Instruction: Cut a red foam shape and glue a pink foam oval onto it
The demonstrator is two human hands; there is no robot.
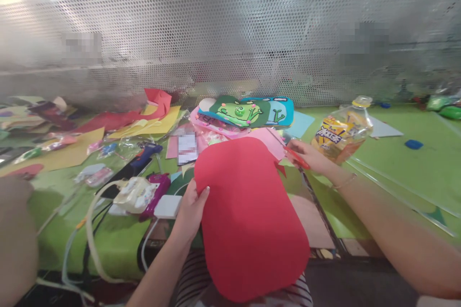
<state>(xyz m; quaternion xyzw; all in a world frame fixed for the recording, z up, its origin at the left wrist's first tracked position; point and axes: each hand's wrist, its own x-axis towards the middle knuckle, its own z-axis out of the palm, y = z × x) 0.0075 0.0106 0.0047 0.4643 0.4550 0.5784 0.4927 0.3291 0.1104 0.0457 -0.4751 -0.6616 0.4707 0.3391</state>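
Observation:
A large red sheet with rounded corners [252, 211], paper or thin foam, is held up over my lap. My left hand [190, 206] grips its left edge, thumb on the front face and fingers behind. Off the sheet's upper right side, my right hand [306, 153] is closed around red-handled scissors [298, 158]. Their thin blades point up and left, apart from the sheet's main edge. A small pointed red scrap [281, 169] shows at the sheet's right edge; whether it is still attached I cannot tell.
Behind the sheet lie a green and blue decorated craft piece [248, 112] and pink paper. A bottle of iced tea [342, 129] leans near my right forearm. At left are a glue gun [146, 156], a power strip [135, 194], a white charger [168, 206] and cables. A perforated metal panel [216, 33] stands behind.

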